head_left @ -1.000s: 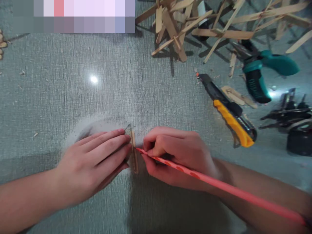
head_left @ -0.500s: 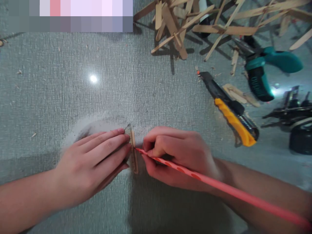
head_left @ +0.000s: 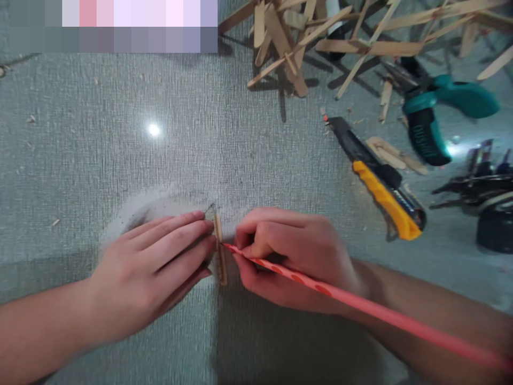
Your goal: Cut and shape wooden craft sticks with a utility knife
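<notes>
In the head view, a short, narrow wooden stick (head_left: 223, 270) lies on the grey textured surface between my hands. My left hand (head_left: 152, 262) comes in from the left, fingers straight and held together, the fingertips pressing at the stick's left edge. A thin dark point (head_left: 210, 207) pokes out beyond these fingertips; what it belongs to is hidden. My right hand (head_left: 292, 256) is closed around a long pink-red pencil (head_left: 348, 299) with oval dents along its shaft. The pencil's tip touches the stick near its middle, and its far end reaches toward the lower right corner.
A yellow and black utility knife (head_left: 380, 184) lies right of centre, beside wood scraps (head_left: 387, 152). Teal-handled pliers (head_left: 427, 123) are farther right, above a black tool (head_left: 497, 208) at the edge. Joined craft sticks (head_left: 284, 51) spread across the top right. Small shavings dot the surface.
</notes>
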